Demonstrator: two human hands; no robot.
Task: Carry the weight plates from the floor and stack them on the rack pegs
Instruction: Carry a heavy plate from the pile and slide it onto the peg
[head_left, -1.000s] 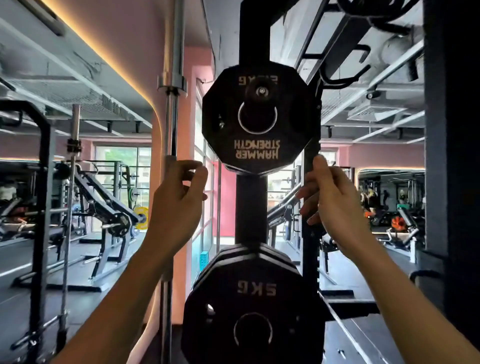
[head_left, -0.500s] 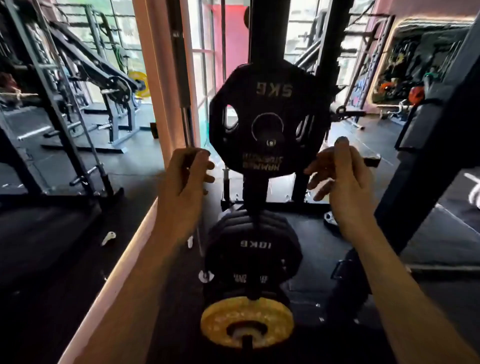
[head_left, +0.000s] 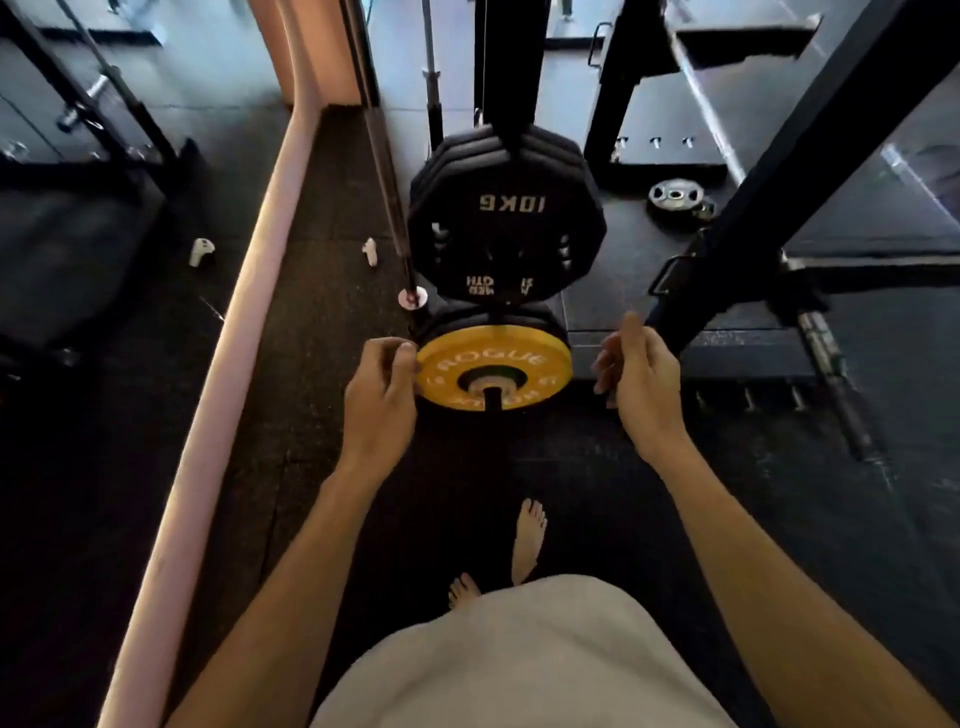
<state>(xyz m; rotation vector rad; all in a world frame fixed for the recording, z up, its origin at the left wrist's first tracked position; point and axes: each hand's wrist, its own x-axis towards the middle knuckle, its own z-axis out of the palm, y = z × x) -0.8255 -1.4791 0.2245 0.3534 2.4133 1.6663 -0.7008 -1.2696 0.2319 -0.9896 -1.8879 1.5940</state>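
View looks steeply down at the rack base. Yellow plate sits on the lowest peg, black plates behind it. Above and farther, a stack of black 10 kg plates hangs on another peg, lettering upside down.

Left hand: fingers loosely curled, holding nothing, just beside the yellow plate's left edge; contact cannot be told. Right hand: fingers loosely curled, empty, near the plate's right side, apart from it.

One small grey plate lies flat on the floor, far right, beside the rack's dark upright. A barbell stands at the left of the plates. Bare feet near, on black matting.
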